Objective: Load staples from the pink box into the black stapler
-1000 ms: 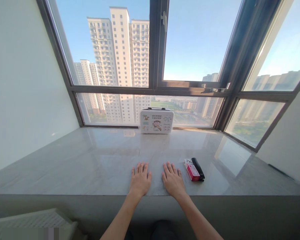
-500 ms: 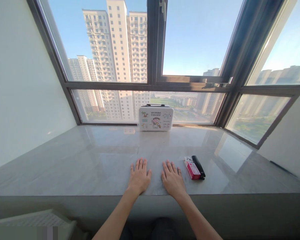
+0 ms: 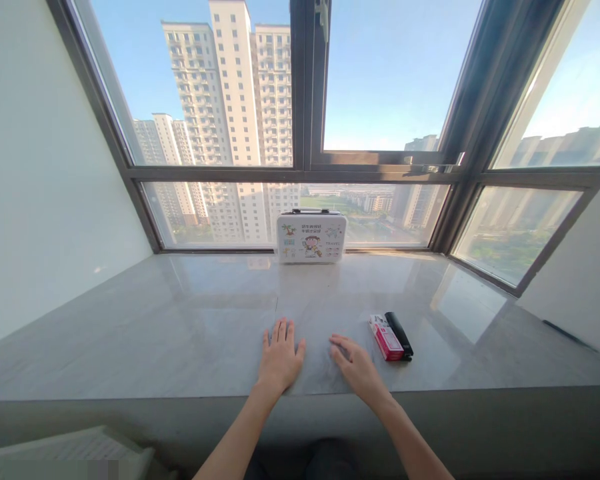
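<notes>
My left hand (image 3: 280, 357) lies flat on the grey stone windowsill (image 3: 180, 327), fingers stretched out, holding nothing. My right hand (image 3: 356, 363) is beside it, lifted a little off the sill, fingers loosely apart and empty. Just right of my right hand lie a small red and white box (image 3: 385, 337) and a black stapler-like object (image 3: 399, 335), side by side and touching. Neither hand touches them.
A white tin case with cartoon pictures (image 3: 311, 237) stands upright at the back against the window glass. A white wall borders the sill on the left, angled window frames on the right. A pale slatted object (image 3: 65, 457) sits below the sill's front edge.
My right hand has lifted off the sill and shifted slightly to the right, toward the red box. My left hand has stayed flat. The view has tilted a little.
</notes>
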Available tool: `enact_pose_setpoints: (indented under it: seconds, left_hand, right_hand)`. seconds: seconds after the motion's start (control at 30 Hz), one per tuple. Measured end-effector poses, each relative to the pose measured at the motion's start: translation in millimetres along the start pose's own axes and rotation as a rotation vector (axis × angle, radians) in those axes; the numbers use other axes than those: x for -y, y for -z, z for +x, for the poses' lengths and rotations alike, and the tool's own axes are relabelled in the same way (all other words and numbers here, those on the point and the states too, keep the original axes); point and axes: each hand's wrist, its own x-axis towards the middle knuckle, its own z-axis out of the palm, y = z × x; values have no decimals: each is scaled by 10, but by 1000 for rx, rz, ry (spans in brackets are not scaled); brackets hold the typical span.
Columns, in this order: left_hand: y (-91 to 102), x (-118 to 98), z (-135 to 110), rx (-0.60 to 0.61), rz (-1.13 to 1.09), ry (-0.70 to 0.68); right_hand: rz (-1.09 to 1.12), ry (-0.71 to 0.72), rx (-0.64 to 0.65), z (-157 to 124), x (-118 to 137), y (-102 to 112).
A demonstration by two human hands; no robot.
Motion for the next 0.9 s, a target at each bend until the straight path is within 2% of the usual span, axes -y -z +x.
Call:
enact_pose_setpoints:
  seconds: [0.07,0.1,0.13,0.2,0.23,0.27,0.33,0.43,0.53,0.63,0.73,0.83,0.9]
  left_hand:
    - [-4,-1,-12,-17,-14,1]
    - [-4,-4,-16,-26,-22,3]
    - [-1,-8,-19,-35,-30,3]
    - [13,-22,-26,-53,-50,2]
    - [24,-29,-30,-64,-61,2]
    - [37,-36,-35,-76,-72,2]
    - [73,-47,-45,-102,-97,3]
    - [142,-71,-59,-127,-159,-7]
    - [207,-141,-64,-112,-274,-31]
    - [245,-269,-66,-103,-433,-7]
    - [256,-390,-69,-145,-551,68]
    - [252,-439,-72,-226,-591,140]
    - [243,-436,-70,-276,-593,160]
  right_hand:
    - [150,61,-117,-53,-95,330]
    - [142,67,-207,-66,-180,527]
    - [109,47,-313,-65,-290,730]
    - [31,-86,-457,-29,-556,1094]
    - [19,-175,-476,0,-694,1231]
    - [48,-246,-427,32,-823,1327]
    - [152,-323,-236,96,-1026,1393]
    - [263,-328,9,177,-1147,1252]
    - [285,-302,72,256,-1061,952]
    - [314,-235,70,347,-788,542]
    - [315,-182,46,423,-398,84]
    - [232,-78,-104,439,-60,-252]
    - [180,-51,-190,415,56,-340]
